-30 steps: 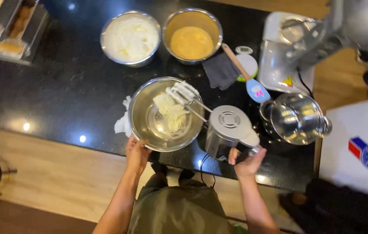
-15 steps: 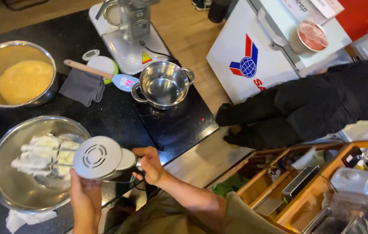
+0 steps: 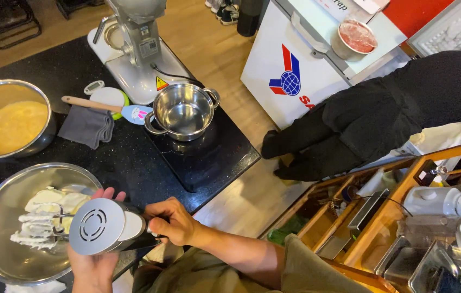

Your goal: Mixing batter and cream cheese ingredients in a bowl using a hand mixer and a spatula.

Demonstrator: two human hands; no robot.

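Seen from the head view, the right hand [image 3: 173,221] closes its grip around the handle of a mixer [image 3: 103,228], while the left hand [image 3: 93,266] cups the mixer's body from below, fingers curled round its far side. Its beaters [image 3: 37,230], coated in white cream, sit inside the steel bowl [image 3: 2,217] on the black bench [image 3: 127,163], near an empty pot [image 3: 183,111] and a bowl of yellow batter [image 3: 8,122].
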